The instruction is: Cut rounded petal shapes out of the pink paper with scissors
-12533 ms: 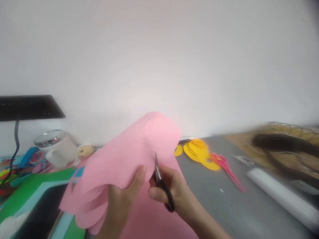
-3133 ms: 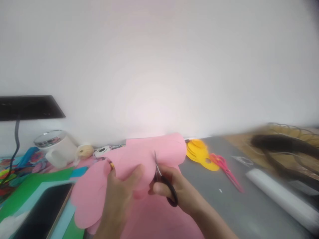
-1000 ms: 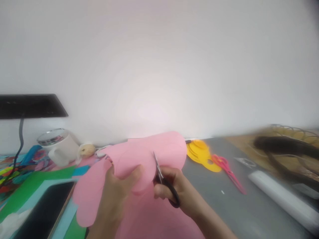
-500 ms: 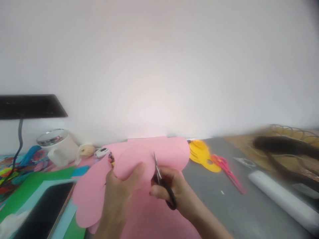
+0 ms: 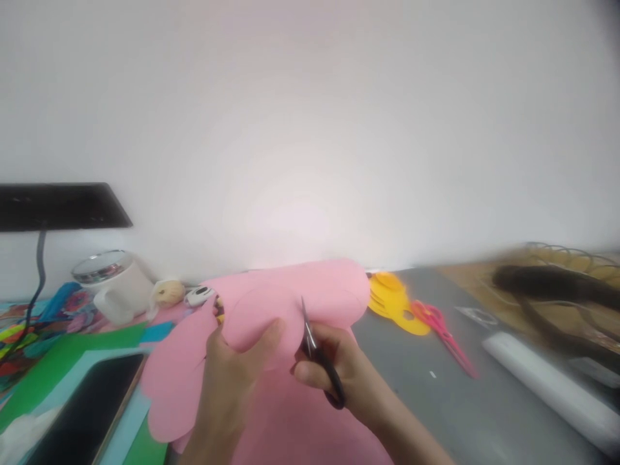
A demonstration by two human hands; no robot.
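The left hand pinches the curled pink paper sheet above the grey tabletop; at a rounded edge, black-handled metal scissors sit grasped in the right hand. If the left hold slackens, the paper could buckle and throw the scissors off line.

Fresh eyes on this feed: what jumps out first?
The large pink sheet, curled across the middle, with the left hand gripping it and the right hand holding black-handled scissors against it. Then the bright yellow cut-outs to its right, pink scissors beside them on the gray table.
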